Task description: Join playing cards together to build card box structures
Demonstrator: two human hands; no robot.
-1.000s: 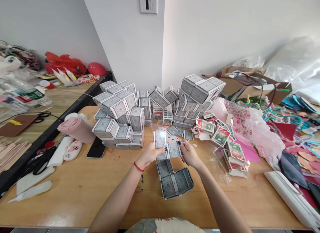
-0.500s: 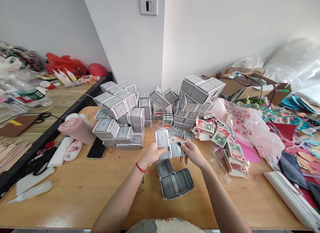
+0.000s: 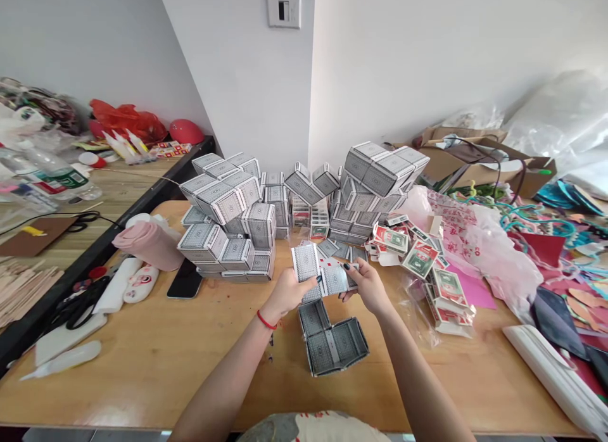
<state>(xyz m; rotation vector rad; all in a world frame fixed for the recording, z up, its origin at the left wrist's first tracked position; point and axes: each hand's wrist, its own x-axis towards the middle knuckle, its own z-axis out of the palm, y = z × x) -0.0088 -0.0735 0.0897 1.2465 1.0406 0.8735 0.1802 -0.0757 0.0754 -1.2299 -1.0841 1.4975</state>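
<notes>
My left hand [image 3: 288, 292], with a red cord at the wrist, pinches grey-backed playing cards [image 3: 306, 263] between thumb and fingers. From the other side, my right hand [image 3: 372, 284] grips the right end of the joined cards [image 3: 335, 278], its thumb on top. Just below both hands, an open L-shaped box built of playing cards [image 3: 348, 345] lies on the wooden table [image 3: 209, 366], its hollow side up. Beyond the hands, loose cards [image 3: 342, 251] lie near the stacked card blocks; my hands partly hide what is behind them.
Stacks of card-built blocks [image 3: 228, 201] stand at the back left, with more blocks [image 3: 380, 170] back right. Empty card packets [image 3: 420, 259] are heaped on the right. A phone [image 3: 184, 281], a pink roll [image 3: 148, 246], scissors [image 3: 85, 306] and a glue bottle [image 3: 71, 358] lie left.
The cards in my hands have turned slightly, their left end tipping left. My right hand has shifted a little to the right and up. The open card box stays in place.
</notes>
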